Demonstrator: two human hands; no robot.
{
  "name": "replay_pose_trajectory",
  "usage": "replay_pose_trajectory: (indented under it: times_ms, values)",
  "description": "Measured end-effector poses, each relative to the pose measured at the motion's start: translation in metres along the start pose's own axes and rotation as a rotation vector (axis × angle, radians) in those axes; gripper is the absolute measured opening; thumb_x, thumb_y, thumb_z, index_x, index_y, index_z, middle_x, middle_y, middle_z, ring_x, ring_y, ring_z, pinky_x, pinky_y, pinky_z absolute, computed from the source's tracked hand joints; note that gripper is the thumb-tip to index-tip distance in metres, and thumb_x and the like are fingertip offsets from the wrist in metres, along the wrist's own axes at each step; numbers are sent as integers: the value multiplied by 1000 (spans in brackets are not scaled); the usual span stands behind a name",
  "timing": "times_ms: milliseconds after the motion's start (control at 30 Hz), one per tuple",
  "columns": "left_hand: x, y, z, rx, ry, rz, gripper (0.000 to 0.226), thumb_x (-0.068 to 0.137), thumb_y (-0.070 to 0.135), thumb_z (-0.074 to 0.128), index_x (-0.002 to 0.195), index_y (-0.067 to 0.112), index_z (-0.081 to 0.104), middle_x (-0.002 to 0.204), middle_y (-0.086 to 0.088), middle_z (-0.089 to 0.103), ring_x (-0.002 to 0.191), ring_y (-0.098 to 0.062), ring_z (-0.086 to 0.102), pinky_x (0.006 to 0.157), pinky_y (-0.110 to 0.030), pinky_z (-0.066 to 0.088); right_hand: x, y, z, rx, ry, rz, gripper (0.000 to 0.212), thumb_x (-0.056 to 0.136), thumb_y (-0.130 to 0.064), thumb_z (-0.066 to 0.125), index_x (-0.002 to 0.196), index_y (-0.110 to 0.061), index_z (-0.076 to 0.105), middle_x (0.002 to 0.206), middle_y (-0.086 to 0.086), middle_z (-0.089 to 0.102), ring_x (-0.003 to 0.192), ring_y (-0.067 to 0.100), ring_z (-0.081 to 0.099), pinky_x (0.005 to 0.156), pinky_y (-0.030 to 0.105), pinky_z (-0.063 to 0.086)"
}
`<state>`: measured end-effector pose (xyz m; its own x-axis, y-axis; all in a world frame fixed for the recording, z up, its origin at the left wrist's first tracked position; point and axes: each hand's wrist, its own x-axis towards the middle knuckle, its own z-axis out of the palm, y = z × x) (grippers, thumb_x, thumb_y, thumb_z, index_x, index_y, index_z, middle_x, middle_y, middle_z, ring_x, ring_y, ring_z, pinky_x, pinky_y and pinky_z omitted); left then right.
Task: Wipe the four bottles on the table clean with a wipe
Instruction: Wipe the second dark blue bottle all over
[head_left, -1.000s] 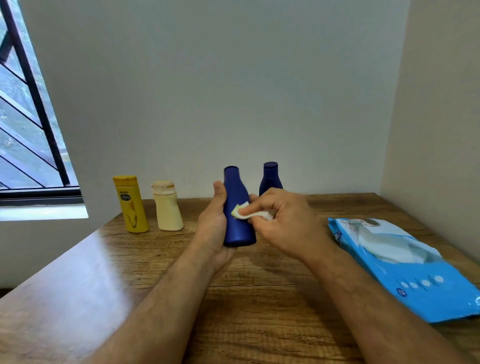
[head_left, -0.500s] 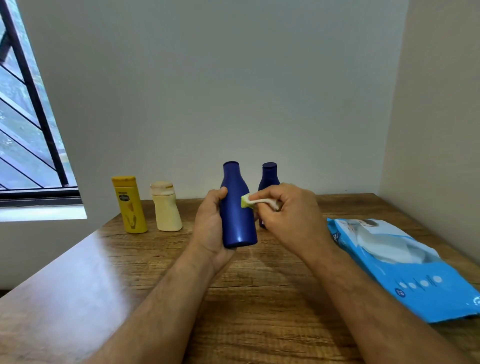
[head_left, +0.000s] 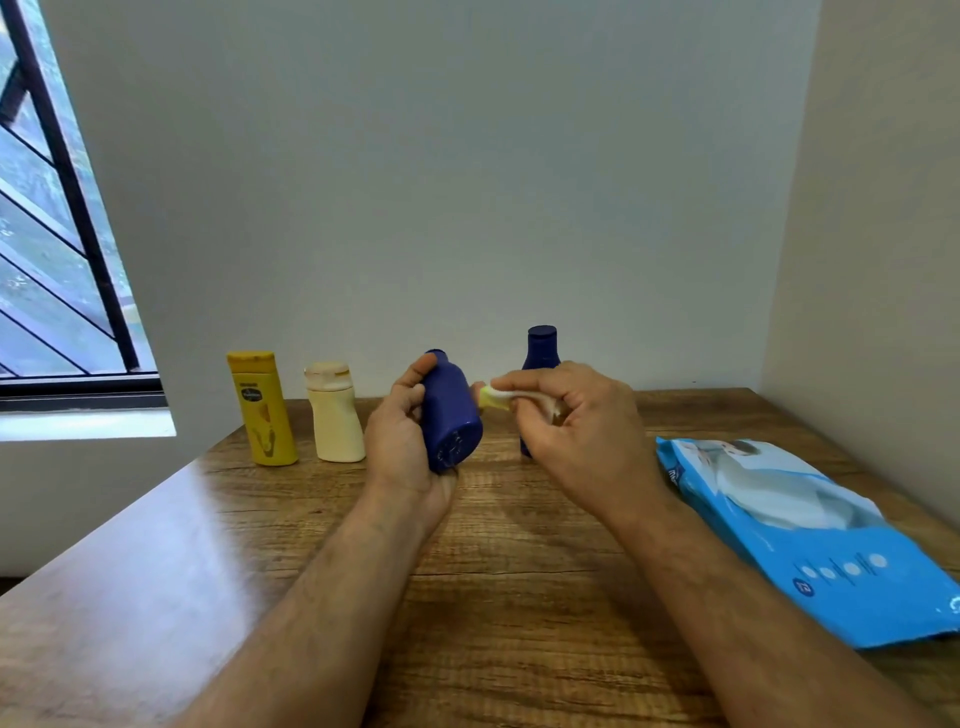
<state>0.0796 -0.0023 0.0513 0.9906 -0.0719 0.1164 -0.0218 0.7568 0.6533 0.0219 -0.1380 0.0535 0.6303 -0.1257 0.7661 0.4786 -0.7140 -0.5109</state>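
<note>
Both hands are up above the middle of the bench. The left hand (head_left: 410, 441) is curled round a dark blue bottle (head_left: 449, 410). That bottle is tipped so its flat bottom faces the camera and its top points away. The right hand (head_left: 576, 431) pinches a small wipe (head_left: 496, 397) between thumb and fingers. The wipe sits just beside the blue bottle's side; I cannot tell if it touches. The two hands are close but apart.

Below the hands, the near part of the wooden bench (head_left: 519, 597) is bare wood under the two arms. The left side of the bench is bare and shiny too, out to its left edge. At the right of the frame lies a big blue pack of wipes (head_left: 810, 535), flat on the bench and close to the right arm.

Farther back, three more bottles stand upright near the wall. A yellow bottle (head_left: 262, 410) is left of centre. A cream bottle (head_left: 335, 415) stands just beside it, to its right. A second dark blue bottle (head_left: 541, 348) stands behind the right hand, which hides its lower part.

A plain pale wall runs behind the bench, and another wall closes in the right side. At the upper left of the frame is a window (head_left: 47, 249) with dark bars.
</note>
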Motion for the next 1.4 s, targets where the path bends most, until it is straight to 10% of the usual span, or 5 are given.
replay_pose_trajectory:
  times_ms: [233, 400, 600, 1400]
  values:
    - [7, 1, -5, 102, 32, 82, 39, 98, 1, 42, 104, 15, 78, 150, -6, 49, 124, -26, 59, 69, -28, 60, -1, -2, 3, 2, -81, -89, 20, 88, -24, 72, 107, -30, 76, 88, -12, 67, 81, 6, 59, 71, 9, 44]
    - [-1, -1, -4, 222, -51, 44, 34, 100, 4, 44, 100, 14, 76, 118, -8, 72, 100, -23, 71, 70, -32, 61, -3, -3, 2, 22, -96, -63, 13, 86, -25, 74, 98, -29, 75, 89, -16, 68, 85, 5, 61, 71, 11, 47]
    - [1, -4, -5, 190, -51, 54, 46, 87, 6, 35, 86, 4, 81, 128, -17, 66, 126, -31, 58, 101, -47, 52, -4, -6, -1, 21, -153, -18, 9, 89, -27, 70, 96, -27, 65, 80, -15, 64, 74, 2, 60, 58, 9, 45]
    - [-10, -3, 4, 901, 145, 143, 32, 96, 9, 45, 79, 13, 72, 94, -11, 71, 89, -24, 67, 69, -36, 58, -8, -11, 8, -20, -272, -3, 23, 88, -25, 72, 109, -33, 75, 102, -19, 71, 90, -8, 60, 74, 2, 45]
